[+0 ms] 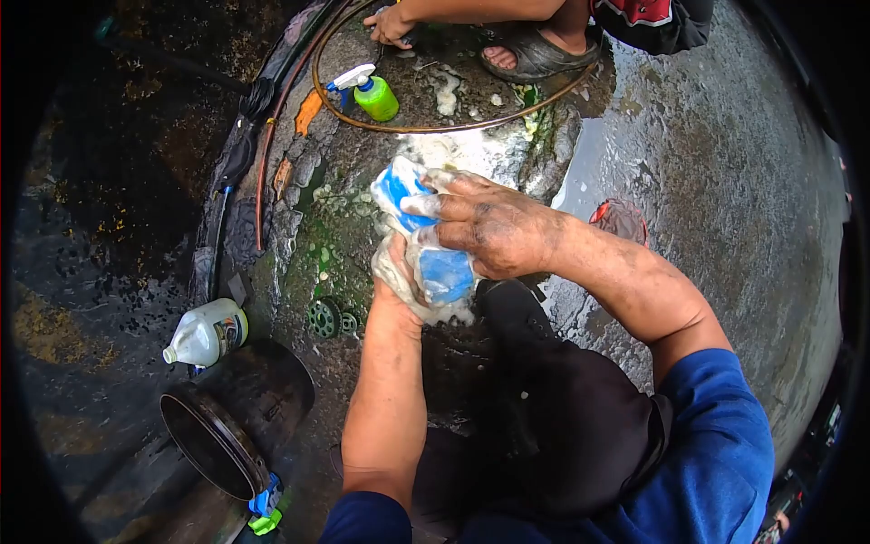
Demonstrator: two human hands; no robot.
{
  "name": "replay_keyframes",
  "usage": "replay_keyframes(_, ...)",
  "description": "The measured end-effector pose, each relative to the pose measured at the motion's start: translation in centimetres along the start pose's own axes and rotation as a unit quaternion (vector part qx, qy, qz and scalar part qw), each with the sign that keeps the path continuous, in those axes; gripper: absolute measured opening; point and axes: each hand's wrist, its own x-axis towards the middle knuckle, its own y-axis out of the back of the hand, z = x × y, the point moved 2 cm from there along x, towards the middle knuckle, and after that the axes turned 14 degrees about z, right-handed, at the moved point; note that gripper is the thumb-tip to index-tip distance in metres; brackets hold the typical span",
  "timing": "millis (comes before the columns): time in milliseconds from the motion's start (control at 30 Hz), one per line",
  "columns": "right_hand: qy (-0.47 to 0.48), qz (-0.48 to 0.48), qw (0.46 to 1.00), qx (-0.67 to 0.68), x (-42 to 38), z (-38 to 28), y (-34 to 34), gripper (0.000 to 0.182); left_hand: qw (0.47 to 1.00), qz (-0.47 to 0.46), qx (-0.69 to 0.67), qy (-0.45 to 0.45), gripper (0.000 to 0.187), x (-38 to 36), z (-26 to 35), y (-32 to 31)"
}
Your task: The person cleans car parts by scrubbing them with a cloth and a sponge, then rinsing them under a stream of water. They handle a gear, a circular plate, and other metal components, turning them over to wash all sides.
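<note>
1 sudsy blue item (446,275) | R hand (485,227) clamped on it | L hand (395,263) sudsy, against it, grip unclear

Soft-looking blue piece (445,275), sponge or cloth, can't tell which. Thick white foam all over it, blue showing in two patches, upper one streaked with suds, lower one fairly flat and cleaner. Can't tell if the patches are one piece or two. Sits tilted between the foamy left hand (395,261) and the right hand (494,227), right fingers curled over its middle. Held above the wet, dirty ground (349,204)
</note>
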Motion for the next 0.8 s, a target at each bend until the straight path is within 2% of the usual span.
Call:
replay_keyframes(33, 0.000, 0.000, 1.000, 0.001, 0.1, 0.3, -0.1, 0.041, 1.000, -0.010, 0.013, -0.021, 0.048, 0.6, -0.3, 0.8)
replay_keyframes(67, -0.053, -0.019, 0.998, -0.024, 0.2, 0.9, -0.2, 0.036, 0.996, 0.046, -0.037, 0.064, 0.044, 0.9, -0.4, 2.1)
replay_keyframes(100, -0.104, -0.038, 0.993, -0.048, 0.4, 1.4, -0.3, 0.031, 0.996, 0.046, -0.036, 0.062, 0.044, 0.9, -0.2, 2.2)
replay_keyframes(133, -0.200, -0.026, 0.979, -0.037, 0.7, 1.9, 0.1, 0.028, 0.998, 0.018, -0.044, 0.033, 0.042, 0.9, 0.0, 2.2)
replay_keyframes(167, -0.270, 0.013, 0.962, 0.021, 0.4, 2.5, 0.2, 0.033, 0.999, -0.011, -0.052, 0.005, 0.040, 0.8, 0.2, 2.2)
replay_keyframes(233, -0.319, -0.032, 0.945, -0.060, 0.5, 2.8, -0.1, 0.045, 0.998, -0.032, -0.055, -0.006, 0.035, 0.4, 0.4, 1.3)
replay_keyframes(300, -0.302, -0.118, 0.946, -0.006, 1.1, 1.8, -1.5, 0.053, 0.986, 0.152, -0.053, -0.039, 0.036, -0.2, 0.2, 0.5)
replay_keyframes(333, -0.235, -0.121, 0.964, 0.001, 0.7, 0.8, -2.7, 0.053, 0.983, 0.169, -0.042, -0.057, 0.035, 0.1, 0.2, -0.2)
replay_keyframes(367, -0.234, -0.104, 0.964, 0.069, 0.3, 0.1, -3.5, 0.050, 0.985, 0.137, -0.089, -0.056, 0.037, 1.0, -0.1, 1.1)
replay_keyframes(433, -0.201, -0.064, 0.973, 0.096, 0.0, 0.3, -4.4, 0.045, 0.990, 0.106, -0.057, -0.072, 0.037, 0.3, 0.4, 0.5)
replay_keyframes(567, -0.225, -0.020, 0.973, 0.044, 0.6, 0.2, -5.1, 0.039, 0.983, 0.155, -0.085, -0.058, 0.035, 1.2, -0.2, 1.8)
replay_keyframes(633, -0.214, 0.035, 0.975, 0.048, 0.1, -1.9, -5.4, 0.032, 0.986, 0.108, -0.096, -0.083, 0.032, 1.3, 0.8, 3.0)
replay_keyframes(667, -0.243, -0.006, 0.969, 0.055, -0.6, -2.9, -5.3, 0.030, 0.986, 0.027, -0.098, -0.129, 0.028, 0.9, 1.2, 3.5)
replay_keyframes(700, -0.242, -0.007, 0.969, 0.051, -0.3, -2.5, -5.4, 0.030, 0.986, 0.024, -0.101, -0.128, 0.028, 0.6, 0.9, 2.3)
replay_keyframes(767, -0.308, 0.041, 0.948, 0.068, 0.3, -0.8, -6.1, 0.028, 0.963, 0.221, -0.076, -0.138, 0.027, -0.3, -0.3, 0.0)
replay_keyframes(800, -0.286, 0.049, 0.955, 0.056, 0.7, -0.2, -6.5, 0.030, 0.962, 0.203, -0.110, -0.145, 0.028, 0.3, -0.6, 0.1)
